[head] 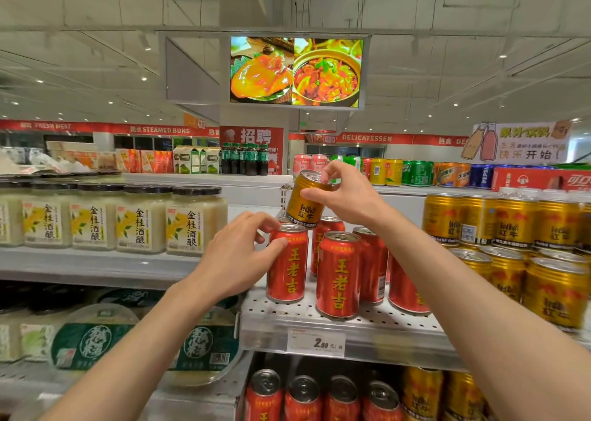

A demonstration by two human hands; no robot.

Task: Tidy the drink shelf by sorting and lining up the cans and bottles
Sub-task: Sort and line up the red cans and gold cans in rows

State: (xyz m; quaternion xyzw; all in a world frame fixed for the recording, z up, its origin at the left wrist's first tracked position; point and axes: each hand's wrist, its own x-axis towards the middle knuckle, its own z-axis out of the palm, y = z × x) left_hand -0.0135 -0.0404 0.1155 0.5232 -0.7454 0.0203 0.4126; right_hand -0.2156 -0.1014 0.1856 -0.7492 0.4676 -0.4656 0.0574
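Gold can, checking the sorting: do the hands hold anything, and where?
Right hand grips the gold can by its upper rim and side. Left hand touches a red can.

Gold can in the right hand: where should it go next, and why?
Probably carry the gold can rightward to the gold cans. The right hand holds it tilted above the red cans, where it doesn't match; the left hand touches a red can.
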